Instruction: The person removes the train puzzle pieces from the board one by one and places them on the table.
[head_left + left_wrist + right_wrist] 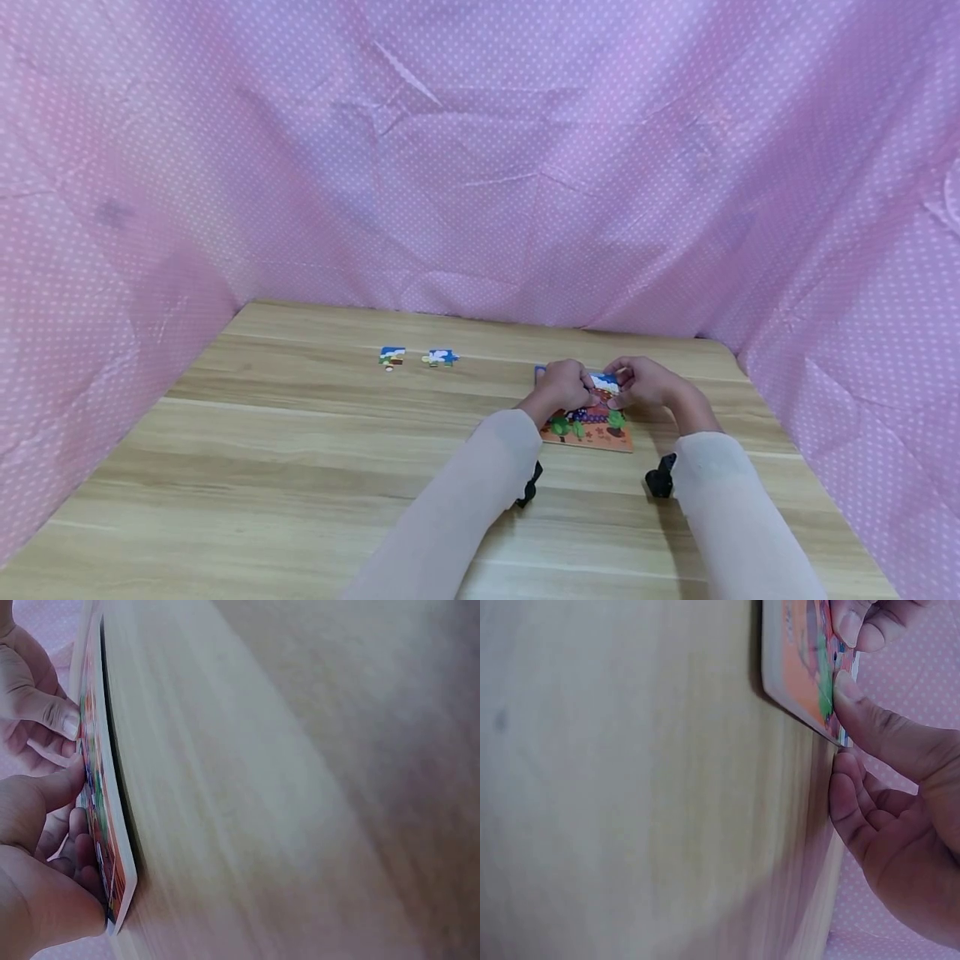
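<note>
Sleeves first, pale, nearest the viewer: left sleeve [483,483] and right sleeve [735,508], each with a black wrist unit [661,477] by its cuff. Wood-grain tabletop [300,475] under both hands. Illustrated jigsaw puzzle [588,436] lies beneath and between the hands, its orange strip with green plants on the near side, blue and white at the far side. Left hand [561,387]: over the puzzle's left part, fingers bent, thumb tip on the face; can't tell if it pinches a piece. Right hand [649,385]: at the puzzle's right edge, thumb on the face, fingertips at the edge, moderate gap between; can't tell if it's clamping. Thumbs close together. Two loose pieces left of and slightly beyond the left hand: blue-white-green piece [441,357] nearer it, blue-white-brown piece [392,355] further left. Pink polka-dot cloth [480,200] beyond everything.
</note>
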A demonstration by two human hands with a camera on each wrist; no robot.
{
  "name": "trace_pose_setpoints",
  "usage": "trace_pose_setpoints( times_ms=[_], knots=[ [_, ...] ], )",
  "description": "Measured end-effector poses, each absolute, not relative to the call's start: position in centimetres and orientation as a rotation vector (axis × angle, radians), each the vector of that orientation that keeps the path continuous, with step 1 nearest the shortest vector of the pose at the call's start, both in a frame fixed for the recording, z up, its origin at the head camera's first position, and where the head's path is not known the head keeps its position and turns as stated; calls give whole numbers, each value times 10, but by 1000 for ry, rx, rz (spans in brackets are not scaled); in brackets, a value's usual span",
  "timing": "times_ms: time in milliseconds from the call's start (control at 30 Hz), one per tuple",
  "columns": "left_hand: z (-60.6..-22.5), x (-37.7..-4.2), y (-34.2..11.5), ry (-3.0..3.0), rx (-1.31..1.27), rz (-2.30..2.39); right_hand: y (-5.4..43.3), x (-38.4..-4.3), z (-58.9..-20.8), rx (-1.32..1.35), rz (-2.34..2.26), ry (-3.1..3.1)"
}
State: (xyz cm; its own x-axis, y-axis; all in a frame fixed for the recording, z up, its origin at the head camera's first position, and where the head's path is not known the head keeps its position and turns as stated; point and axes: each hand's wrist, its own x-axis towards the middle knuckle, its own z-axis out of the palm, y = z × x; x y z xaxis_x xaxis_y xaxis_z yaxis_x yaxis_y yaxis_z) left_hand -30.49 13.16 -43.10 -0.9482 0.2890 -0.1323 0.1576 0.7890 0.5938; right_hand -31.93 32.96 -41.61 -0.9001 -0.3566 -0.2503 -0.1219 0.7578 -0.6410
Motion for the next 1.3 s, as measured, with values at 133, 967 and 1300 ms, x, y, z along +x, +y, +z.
trace_pose_setpoints(
  times_ms=[133, 967, 1300],
  knots=[
    [-429, -304, 132, 2765, 352, 896, 329, -319, -415, -352, -924, 2592],
    [-418, -317, 86, 2655, 604, 1075, 326, -317, -409, -323, -903, 2585],
    [-414, -323, 46, 2646, 608, 1188, 325, -317, -412, -274, -887, 2584]
  ],
)
